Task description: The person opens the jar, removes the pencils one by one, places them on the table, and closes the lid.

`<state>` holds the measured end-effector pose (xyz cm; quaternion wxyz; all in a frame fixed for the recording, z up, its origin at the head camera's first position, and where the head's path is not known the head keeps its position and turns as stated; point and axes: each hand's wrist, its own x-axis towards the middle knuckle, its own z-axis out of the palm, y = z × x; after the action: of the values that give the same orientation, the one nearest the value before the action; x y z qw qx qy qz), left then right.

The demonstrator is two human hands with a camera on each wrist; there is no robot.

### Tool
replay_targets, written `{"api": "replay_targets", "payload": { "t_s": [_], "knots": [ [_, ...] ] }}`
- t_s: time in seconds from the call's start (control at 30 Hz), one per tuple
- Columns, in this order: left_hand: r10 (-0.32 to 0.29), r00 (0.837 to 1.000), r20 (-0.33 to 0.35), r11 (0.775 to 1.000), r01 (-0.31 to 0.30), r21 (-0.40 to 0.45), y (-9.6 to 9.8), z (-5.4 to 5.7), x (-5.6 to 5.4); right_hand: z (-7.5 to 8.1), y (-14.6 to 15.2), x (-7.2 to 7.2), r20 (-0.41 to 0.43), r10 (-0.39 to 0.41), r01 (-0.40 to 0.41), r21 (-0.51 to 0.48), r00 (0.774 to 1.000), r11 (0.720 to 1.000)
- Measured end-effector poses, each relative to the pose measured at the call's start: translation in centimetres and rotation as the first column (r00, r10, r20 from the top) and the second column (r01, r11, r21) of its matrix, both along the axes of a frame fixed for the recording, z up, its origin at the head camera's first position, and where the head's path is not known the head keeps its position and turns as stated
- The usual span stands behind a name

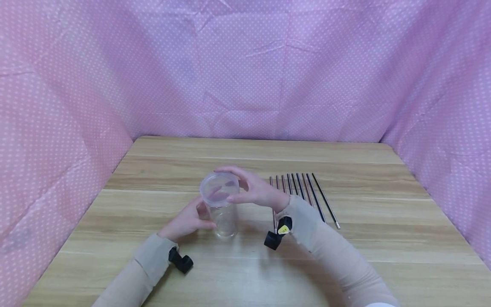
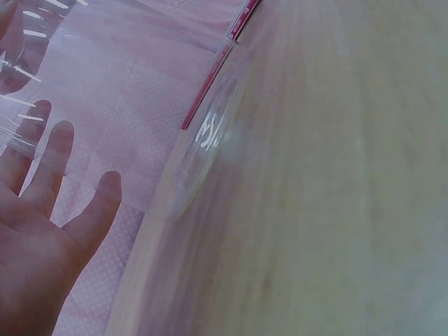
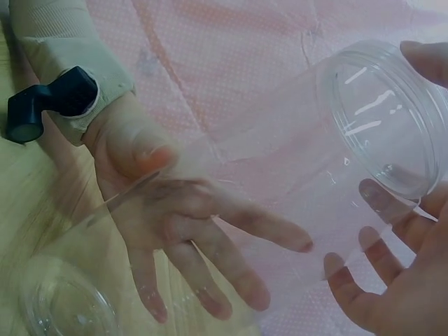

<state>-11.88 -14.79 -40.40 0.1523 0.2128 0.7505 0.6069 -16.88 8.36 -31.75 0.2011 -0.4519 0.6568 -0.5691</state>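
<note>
A tall clear plastic jar (image 1: 226,221) with a clear round lid (image 1: 209,197) stands upright between the two hands; whether its base touches the table cannot be told. My left hand (image 1: 187,219) holds the jar's body from the left, thumb on the near side and fingers behind, seen through the wall in the right wrist view. From the right, my right hand (image 1: 258,189) grips around the lid's rim, with the thumb on the near side and fingers on the far side. In the right wrist view, its lower fingertips (image 3: 339,269) lie near the jar's wall.
Several slim pencils (image 1: 324,198) lie in a row on the wooden table (image 1: 192,160), right of the jar and partly behind the right wrist. One red printed pencil (image 2: 210,87) shows in the left wrist view. A pink dotted cloth (image 1: 245,76) hangs around the table.
</note>
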Motion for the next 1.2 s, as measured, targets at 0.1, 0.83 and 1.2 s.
{"api": "replay_targets", "payload": {
  "t_s": [0.1,0.83,1.2],
  "knots": [
    [-0.002,1.000,0.002,1.000,0.002,0.002,0.0,0.0,0.0,-0.1,0.0,0.1,-0.024,-0.021,0.020,-0.012,1.000,1.000],
    [0.018,1.000,-0.012,1.000,-0.018,-0.012,0.1,0.3,0.3,0.5,-1.0,3.0,-0.266,-0.463,0.489,0.038,0.845,0.871],
    [0.021,0.999,-0.027,1.000,-0.021,-0.010,0.1,0.4,0.2,-0.1,-1.7,4.2,-0.329,-0.591,0.606,-0.068,0.737,0.793]
  ]
}}
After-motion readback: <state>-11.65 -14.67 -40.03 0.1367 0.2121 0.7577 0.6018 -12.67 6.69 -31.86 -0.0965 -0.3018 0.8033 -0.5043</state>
